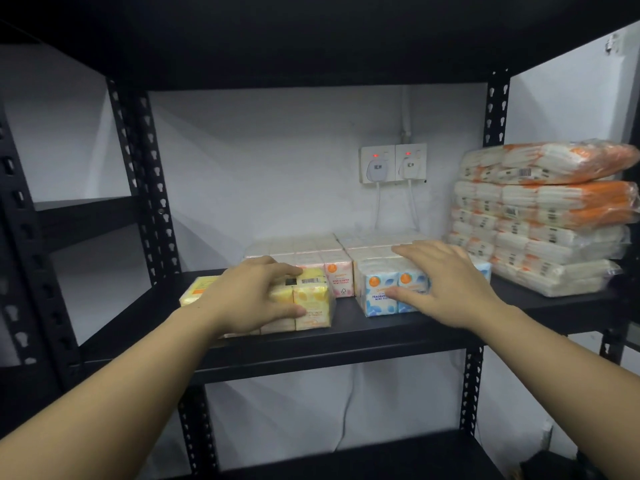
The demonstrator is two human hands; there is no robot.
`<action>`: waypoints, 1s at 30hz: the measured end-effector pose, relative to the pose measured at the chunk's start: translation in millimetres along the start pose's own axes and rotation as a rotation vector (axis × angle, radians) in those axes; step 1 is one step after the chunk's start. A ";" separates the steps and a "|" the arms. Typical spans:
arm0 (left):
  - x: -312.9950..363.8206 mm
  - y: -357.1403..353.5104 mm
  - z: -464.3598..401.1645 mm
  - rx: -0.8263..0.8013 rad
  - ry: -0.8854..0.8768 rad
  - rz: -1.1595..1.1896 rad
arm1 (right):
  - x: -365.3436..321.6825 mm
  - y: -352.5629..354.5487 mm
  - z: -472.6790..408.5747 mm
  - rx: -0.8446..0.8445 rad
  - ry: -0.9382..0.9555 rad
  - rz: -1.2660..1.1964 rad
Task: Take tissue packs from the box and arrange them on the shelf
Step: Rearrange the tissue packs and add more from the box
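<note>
While the left hand grips a yellow tissue pack at the shelf front, fingers curled over its top, the right hand rests spread across a blue tissue pack. Beyond the fingertips lie pink packs; farther right, stacked orange bundles.

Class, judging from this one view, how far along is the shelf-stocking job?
Done: pink packs and an orange stack sit on the shelf. In hand: the left hand grips a yellow pack; the right hand rests on a blue pack. Left: unknowable, since no box is visible.
</note>
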State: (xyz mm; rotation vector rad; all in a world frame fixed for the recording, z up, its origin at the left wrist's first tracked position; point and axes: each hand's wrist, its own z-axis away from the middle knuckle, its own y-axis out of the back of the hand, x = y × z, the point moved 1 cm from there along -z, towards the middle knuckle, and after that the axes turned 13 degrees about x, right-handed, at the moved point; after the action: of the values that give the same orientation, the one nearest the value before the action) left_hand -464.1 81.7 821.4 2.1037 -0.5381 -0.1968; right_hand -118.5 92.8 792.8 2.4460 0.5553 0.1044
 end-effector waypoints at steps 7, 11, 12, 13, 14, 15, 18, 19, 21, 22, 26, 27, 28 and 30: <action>13.4 29.9 14.3 0.170 0.007 0.398 | -96.7 10.7 14.8 0.153 -0.023 -0.528; 26.5 48.6 23.8 0.235 0.077 0.584 | -133.1 13.0 6.3 0.092 -0.262 -1.001; 28.3 51.7 27.6 0.262 0.106 0.610 | -137.7 14.6 4.4 0.089 -0.273 -1.029; 29.9 55.4 31.2 0.288 0.144 0.650 | -141.9 16.7 4.3 0.081 -0.274 -1.035; 32.1 59.8 34.9 0.308 0.187 0.703 | -145.7 17.4 5.0 0.062 -0.282 -1.033; 35.2 63.9 38.3 0.319 0.228 0.777 | -149.5 16.4 6.9 0.028 -0.297 -1.045; 47.9 71.8 45.9 0.285 0.362 1.079 | -164.6 11.8 13.2 -0.112 -0.315 -1.142; 52.4 72.5 47.9 0.268 0.390 1.151 | -168.9 12.5 13.9 -0.134 -0.311 -1.155; 56.7 74.8 50.6 0.273 0.396 1.169 | -171.8 15.9 12.7 -0.134 -0.333 -1.161; 56.4 77.4 51.8 0.302 0.381 1.113 | -171.8 18.3 11.7 -0.137 -0.356 -1.153; 44.6 83.8 66.9 0.536 0.262 0.686 | -169.0 24.3 13.5 -0.177 -0.440 -1.138; 44.2 81.2 74.3 0.555 0.204 0.611 | -167.6 25.8 14.3 -0.171 -0.448 -1.138; 45.8 77.3 82.6 0.533 0.144 0.555 | -166.5 27.9 14.5 -0.155 -0.453 -1.142; 54.4 66.5 97.9 0.405 0.064 0.507 | -165.1 32.0 12.8 -0.113 -0.459 -1.144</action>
State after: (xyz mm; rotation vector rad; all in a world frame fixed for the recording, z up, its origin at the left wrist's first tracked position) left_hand -468.8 -48.4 825.0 2.2636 -1.1224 0.2926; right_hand -254.2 -5.8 810.8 1.6273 1.5375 -0.8276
